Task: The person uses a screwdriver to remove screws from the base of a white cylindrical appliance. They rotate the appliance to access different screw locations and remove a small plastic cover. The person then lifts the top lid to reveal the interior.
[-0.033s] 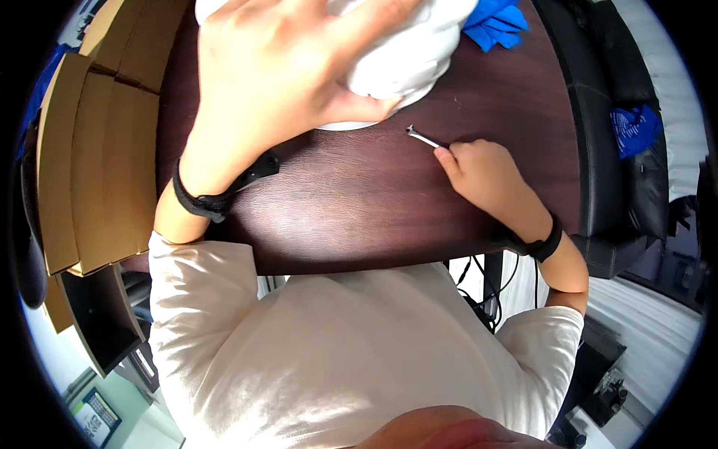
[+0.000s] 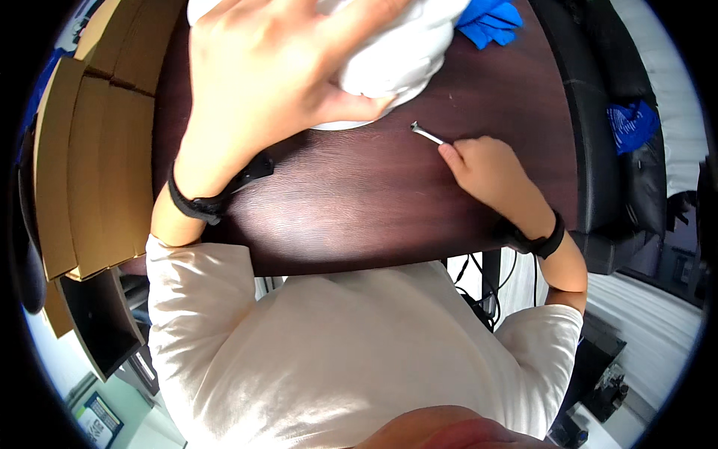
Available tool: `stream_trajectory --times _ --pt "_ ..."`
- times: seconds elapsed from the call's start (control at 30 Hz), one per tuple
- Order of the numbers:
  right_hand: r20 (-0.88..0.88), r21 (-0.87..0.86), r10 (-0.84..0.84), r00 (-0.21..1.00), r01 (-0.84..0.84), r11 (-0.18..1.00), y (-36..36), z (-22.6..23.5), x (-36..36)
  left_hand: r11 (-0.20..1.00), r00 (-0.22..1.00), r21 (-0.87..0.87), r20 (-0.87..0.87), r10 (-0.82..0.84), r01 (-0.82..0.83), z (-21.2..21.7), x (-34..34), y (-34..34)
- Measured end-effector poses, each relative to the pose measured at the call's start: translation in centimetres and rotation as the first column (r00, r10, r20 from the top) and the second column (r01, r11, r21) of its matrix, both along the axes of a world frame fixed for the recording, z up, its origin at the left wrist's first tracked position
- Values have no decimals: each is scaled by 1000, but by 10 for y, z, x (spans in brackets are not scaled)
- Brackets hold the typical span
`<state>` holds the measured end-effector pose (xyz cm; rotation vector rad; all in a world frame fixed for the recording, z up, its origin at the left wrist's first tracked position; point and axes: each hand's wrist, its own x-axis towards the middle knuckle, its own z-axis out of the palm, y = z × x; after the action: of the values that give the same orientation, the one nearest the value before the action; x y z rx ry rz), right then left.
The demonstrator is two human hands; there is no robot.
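A white, smooth object with rounded, sculpted folds (image 2: 400, 56) stands on the dark brown table at the far side, its top cut off by the picture's edge. My left hand (image 2: 258, 71) lies over its near left side, thumb and fingers spread around it and gripping it; some fingertips are out of view. To the right, my right hand (image 2: 490, 168) is closed around a slim silver tool with a small forked tip (image 2: 427, 133). That tip points up and left toward the white object without touching it. The tool's rear end is hidden in my fist.
Crumpled blue cloth (image 2: 490, 22) lies behind the white object on the right. Cardboard boxes (image 2: 112, 165) line the table's left side. A black padded seat (image 2: 594, 150) with a blue bag (image 2: 632, 126) runs along the right. Black cables (image 2: 479, 299) hang below the near table edge (image 2: 359, 274).
The tool's tip has shifted slightly right, away from the white object, along with my right hand. My left hand keeps its place on the object. The whole view has moved a little.
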<state>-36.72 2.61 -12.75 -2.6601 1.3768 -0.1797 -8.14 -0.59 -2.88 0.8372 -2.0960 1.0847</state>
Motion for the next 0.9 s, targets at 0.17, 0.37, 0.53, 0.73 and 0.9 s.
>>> stream_trajectory --times 0.17,0.37,0.53,0.73,0.9 --pt "-45 -2 -138 989 138 990 -18 5 -39 986 998 161 -46 52 -44 15 -13 21" --pt "-181 -163 -176 967 147 976 -40 -7 -55 974 997 218 -31 77 -68 21 -15 23" --pt "-184 -218 -149 972 108 970 -53 1 -63 995 998 83 10 55 -56 10 -11 13" --pt "-6 -91 -226 974 225 970 -59 -1 -61 996 1000 90 -10 21 -20 6 -4 8" --pt "435 224 -407 803 341 913 -54 17 -61 991 997 135 -76 19 -9 20 -15 18"
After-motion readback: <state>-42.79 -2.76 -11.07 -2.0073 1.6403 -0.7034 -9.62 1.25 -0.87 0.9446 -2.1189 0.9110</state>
